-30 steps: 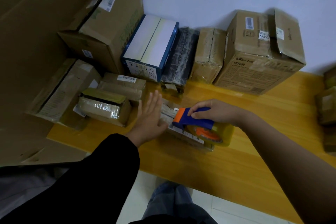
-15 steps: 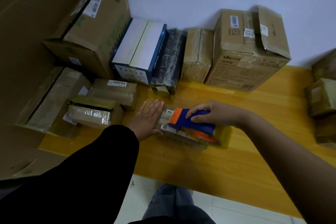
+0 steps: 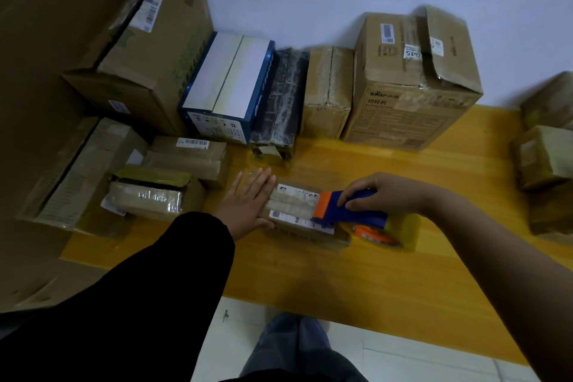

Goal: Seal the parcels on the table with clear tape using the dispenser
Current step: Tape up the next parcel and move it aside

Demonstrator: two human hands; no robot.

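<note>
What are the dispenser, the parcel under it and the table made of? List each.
The dispenser looks like hard plastic, smooth blue and orange. The parcel is matte brown cardboard under glossy clear tape. The table seems wood or laminate, yellow with faint plank lines.

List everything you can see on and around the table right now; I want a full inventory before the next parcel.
parcel being taped: 1, brown with white label, table centre, under both hands
tape dispenser: 1, blue and orange with clear roll, on that parcel's right end
left large box: 1, brown, at the wall
right large box: 1, brown, printed, at the wall
blue-white box: 1, between the large boxes
dark wrapped parcel: 1, blackish, right of it
upright parcel: 1, brown, next along
left-end parcels: 3, brown
right-end parcels: at least 2, brown
table: 1, yellow wood
left hand: flat on the parcel's left end, black sleeve
right hand: grips the dispenser
</note>
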